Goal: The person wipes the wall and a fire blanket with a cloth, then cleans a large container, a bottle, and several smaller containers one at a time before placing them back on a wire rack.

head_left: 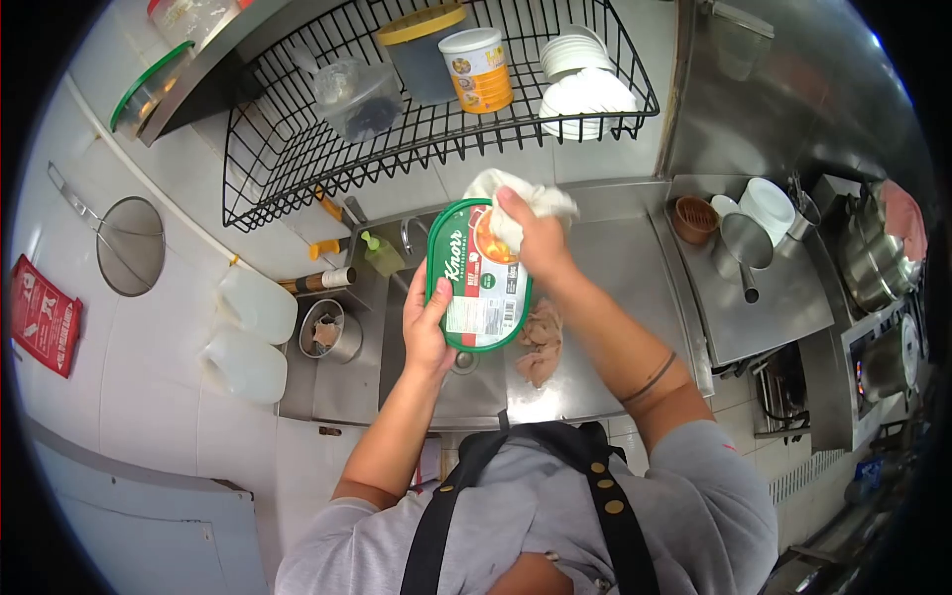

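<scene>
A green-rimmed Knorr tub (486, 297) is held up over the steel sink counter, its printed label facing me. My left hand (427, 319) grips its left side, thumb on the front and the other fingers behind. At the upper right of the tub, my right hand (535, 238) is closed on a white cloth (496, 188), which touches the tub's top edge. Below the tub a crumpled beige-pink cloth (540, 345) lies on the steel surface. The faucet (409, 236) shows just left of the tub.
Overhead hangs a black wire rack (297, 149) with tubs, an orange-and-white can (476, 71) and stacked white dishes (587, 94). Plastic jugs (243, 362) and a steel pot (342, 342) stand left. A saucepan (746, 243) and bowls sit on the right counter (764, 317).
</scene>
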Demonstrator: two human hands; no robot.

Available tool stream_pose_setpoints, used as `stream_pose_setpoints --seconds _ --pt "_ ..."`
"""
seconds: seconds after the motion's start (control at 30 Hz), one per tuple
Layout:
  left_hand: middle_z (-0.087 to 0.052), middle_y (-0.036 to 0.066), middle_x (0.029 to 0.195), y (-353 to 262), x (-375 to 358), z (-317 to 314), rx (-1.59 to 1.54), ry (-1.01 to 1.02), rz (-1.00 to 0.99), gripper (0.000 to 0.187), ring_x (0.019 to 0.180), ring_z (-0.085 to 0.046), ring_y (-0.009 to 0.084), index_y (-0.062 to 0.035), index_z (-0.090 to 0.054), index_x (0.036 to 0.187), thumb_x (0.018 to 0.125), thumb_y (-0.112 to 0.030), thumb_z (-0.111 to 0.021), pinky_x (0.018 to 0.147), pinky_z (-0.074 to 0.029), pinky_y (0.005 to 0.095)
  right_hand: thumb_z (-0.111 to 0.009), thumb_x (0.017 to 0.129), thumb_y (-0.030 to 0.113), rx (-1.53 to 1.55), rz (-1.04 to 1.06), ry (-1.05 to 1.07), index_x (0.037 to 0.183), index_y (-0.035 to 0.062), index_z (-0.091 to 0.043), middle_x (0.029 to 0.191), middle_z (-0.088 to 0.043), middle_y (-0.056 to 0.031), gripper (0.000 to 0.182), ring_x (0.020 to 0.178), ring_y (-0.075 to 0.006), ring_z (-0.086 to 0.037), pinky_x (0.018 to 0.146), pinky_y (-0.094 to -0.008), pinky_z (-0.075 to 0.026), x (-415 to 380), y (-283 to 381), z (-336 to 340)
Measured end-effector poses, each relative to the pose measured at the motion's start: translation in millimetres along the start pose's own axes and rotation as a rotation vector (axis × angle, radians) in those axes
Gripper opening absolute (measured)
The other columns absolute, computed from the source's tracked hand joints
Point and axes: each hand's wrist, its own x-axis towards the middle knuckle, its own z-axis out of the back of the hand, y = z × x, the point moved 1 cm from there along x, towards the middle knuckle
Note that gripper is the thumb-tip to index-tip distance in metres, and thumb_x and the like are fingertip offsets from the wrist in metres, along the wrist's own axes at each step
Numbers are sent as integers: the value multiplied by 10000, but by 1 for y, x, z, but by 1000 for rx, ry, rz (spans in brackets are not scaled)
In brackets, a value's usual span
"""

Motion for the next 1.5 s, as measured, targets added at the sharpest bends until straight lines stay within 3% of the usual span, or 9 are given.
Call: stream_pose_setpoints --seconds 0.03,0.13,0.27,0.37,0.57,0.87,1.2,1.4,1.5 --pt "-633 117 1326 6 0 1 -15 -40 -31 513 1187 -631 212 -8 -444 1482 1030 -185 -612 1025 -513 363 -566 982 622 11 39 -78 1031 39 -770 831 -739 -51 620 803 -105 -670 726 -298 -524 -29 10 -13" --pt "-624 120 1336 6 -7 -2 -43 -130 -68 496 1181 -638 220 -10 -444 1480 1045 -205 -581 1028 -513 370 -326 1043 543 -375 -115 -35 1214 -42 -668 1146 -688 -323 699 1170 -387 -643 1044 -437 -436 -77 -16 -20" --pt "-611 132 1347 7 -18 1 -64 -117 -62 476 1217 -619 234 -6 -448 1456 1064 -257 -549 1040 -509 390 -412 1075 286 -996 103 315 1384 -54 -539 1160 -676 -313 477 1217 -377 -616 1076 -435 -408 -114 -63 -11" --pt "-603 126 1351 1 -16 -11 -112 -139 -107 448 1218 -616 243 -38 -444 1446 1077 -281 -522 1037 -511 411 -352 1089 185 -249 427 136 1510 -98 -328 1542 -402 -276 509 1436 -404 -388 1204 -434 -290 -151 -58 -38" --pt "-393 83 1546 -19 -15 -7 89 -33 -209 708 1443 -383 250 -177 -240 1584 1000 -229 -637 1174 -358 474 -505 1044 219 -247 408 327 1297 -3 -606 1150 -676 -152 351 998 -280 -653 968 -384 -505 -83 -29 4" --pt "-591 106 1378 -103 -10 12 192 156 4 548 1266 -575 208 -52 -446 1489 999 -167 -663 1072 -473 367 -616 971 182 -429 632 544 1390 -29 -555 1333 -638 -140 473 1241 -252 -593 1083 -358 -442 -68 78 47" --pt "-594 131 1397 -22 -32 -67 -417 -216 -176 481 1240 -607 258 -59 -457 1466 1058 -296 -550 1070 -494 423 -549 1043 378 819 339 368 1570 -13 -244 1528 -432 -145 724 1416 -285 -408 1189 -386 -326 -92 -6 -68" --pt "-642 115 1342 -23 -36 -46 -270 -319 -110 550 1206 -631 260 -44 -517 1427 1050 -443 -552 1062 -491 419 -620 936 470 -670 925 249 1474 5 -456 1451 -485 -204 730 1378 -390 -401 1221 -491 -219 -104 -15 -57" --pt "-517 108 1469 -36 -37 -47 -172 -124 -246 518 1329 -523 237 -54 -369 1514 1066 -230 -559 1130 -419 413 -672 927 428 -703 1143 69 1440 26 -495 1404 -535 -185 675 1342 -358 -452 1170 -496 -303 -88 62 -43"
